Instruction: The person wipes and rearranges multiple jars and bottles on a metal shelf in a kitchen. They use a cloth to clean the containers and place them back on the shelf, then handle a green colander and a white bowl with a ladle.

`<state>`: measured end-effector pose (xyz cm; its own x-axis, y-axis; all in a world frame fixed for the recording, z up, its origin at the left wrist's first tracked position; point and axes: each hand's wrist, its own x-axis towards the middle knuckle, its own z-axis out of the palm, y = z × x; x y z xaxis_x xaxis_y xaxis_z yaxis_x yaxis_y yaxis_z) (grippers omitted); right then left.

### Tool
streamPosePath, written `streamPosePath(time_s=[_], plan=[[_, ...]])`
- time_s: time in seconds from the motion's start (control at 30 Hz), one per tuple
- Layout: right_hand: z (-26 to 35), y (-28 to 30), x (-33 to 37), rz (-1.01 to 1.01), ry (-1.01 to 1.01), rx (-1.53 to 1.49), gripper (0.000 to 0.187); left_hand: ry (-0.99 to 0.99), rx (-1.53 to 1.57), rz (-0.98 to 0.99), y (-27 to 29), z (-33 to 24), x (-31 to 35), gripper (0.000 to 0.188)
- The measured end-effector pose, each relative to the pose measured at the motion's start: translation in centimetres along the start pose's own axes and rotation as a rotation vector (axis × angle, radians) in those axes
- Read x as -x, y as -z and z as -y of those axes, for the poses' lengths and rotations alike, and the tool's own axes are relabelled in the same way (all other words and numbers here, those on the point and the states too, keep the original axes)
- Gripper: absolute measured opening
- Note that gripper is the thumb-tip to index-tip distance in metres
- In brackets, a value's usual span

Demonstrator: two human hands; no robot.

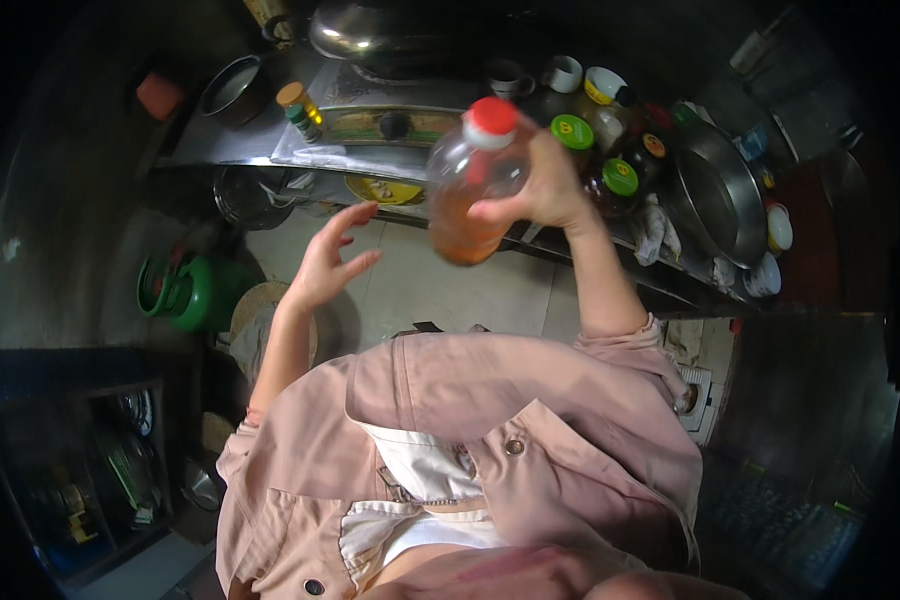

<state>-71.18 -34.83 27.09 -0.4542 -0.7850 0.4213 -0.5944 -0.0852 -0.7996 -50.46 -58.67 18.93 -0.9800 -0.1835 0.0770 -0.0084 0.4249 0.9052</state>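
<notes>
Now my right grip [552, 190] is closed around a big clear bottle [460, 195], with the thumb lying across its near side; the other fingers are mostly hidden behind it. My left grip [320, 262] is empty and wide, the fingers loosely curved, near the bottle but not touching it. The bottle is in the air, in front of the tabletop [210, 150], between my left grip and the jars with green lids [572, 132]. It leans a little, and the red cap [492, 116] sits at its top. Amber liquid [460, 240] is in the lower part.

For holding it well, I think the thumb should press firmly, because such a smooth and round wall could turn or slip under one grip only. I would rather hold the cap upward, since I cannot tell how tightly it is closed. The liquid will probably swing inside, so slow and even moves seem better to me. My left grip could well support the bottle from below, near its base. I should also mind the jars just beside my right wrist, because a careless elbow or a low bottle might push them.
</notes>
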Motion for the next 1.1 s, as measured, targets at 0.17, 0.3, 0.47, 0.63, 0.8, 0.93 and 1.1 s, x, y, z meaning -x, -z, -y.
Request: streamPosePath(time_s=[0.17, 0.3, 0.47, 0.63, 0.8, 0.93, 1.1], plan=[[2.6, -2.7, 0.7, 0.224, 0.171, -0.084, 0.083, -0.143, 0.463, 0.112, -2.0, -4.8, -4.9, 0.060], [2.8, -2.1, 1.7, 0.313, 0.108, -0.188, 0.084, -0.070, 0.532, 0.320, -3.0, -5.9, -5.8, 0.051], [1.2, 0.0, 2.5, 0.265, 0.217, -0.180, 0.081, 0.025, 0.801, 0.237, -5.3, -4.4, -5.4, 0.045], [-6.0, 7.5, 9.3, -0.049, -0.120, -0.113, 0.044, 0.149, 0.530, 0.151, -6.4, -1.5, -4.5, 0.023], [-20.8, 17.2, 19.8, -0.735, -0.529, 0.205, 0.025, 0.303, 0.420, -0.191, -10.2, 2.2, -1.5, 0.021], [-26.9, 18.1, 24.0, -0.575, -0.722, 0.932, 0.053, 0.354, 0.633, -0.349, -9.2, 3.9, -0.5, 0.018], [-27.1, 14.8, 23.9, -0.642, -0.733, 1.152, 0.038, 0.261, 0.954, -0.409, -6.4, 4.0, 1.8, 0.011]])
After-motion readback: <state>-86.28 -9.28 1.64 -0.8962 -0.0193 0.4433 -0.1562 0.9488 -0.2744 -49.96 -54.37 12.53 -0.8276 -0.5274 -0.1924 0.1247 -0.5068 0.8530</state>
